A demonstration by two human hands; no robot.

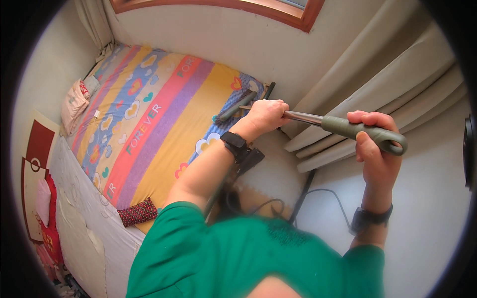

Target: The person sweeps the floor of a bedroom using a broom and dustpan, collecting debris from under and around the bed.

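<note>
A broom with a grey-green head (pixel 236 107) and dark bristles is held across the view, its head over the corner of a bed's patterned sheet (pixel 149 123). My left hand (pixel 267 114) is closed around the metal pole near the head. At the other end, my right hand (pixel 378 139) grips the green handle (pixel 346 127), the looped tip showing beside the fingers. Whether the bristles touch the sheet, I cannot tell. Both wrists wear black straps.
A small patterned pillow (pixel 138 212) lies at the bed's near edge, a folded pink cloth (pixel 74 106) at the far left. Beige curtains (pixel 357 93) hang close to the pole on the right. Dark cables (pixel 328 190) run below, and a wood-framed window (pixel 305 22) is above.
</note>
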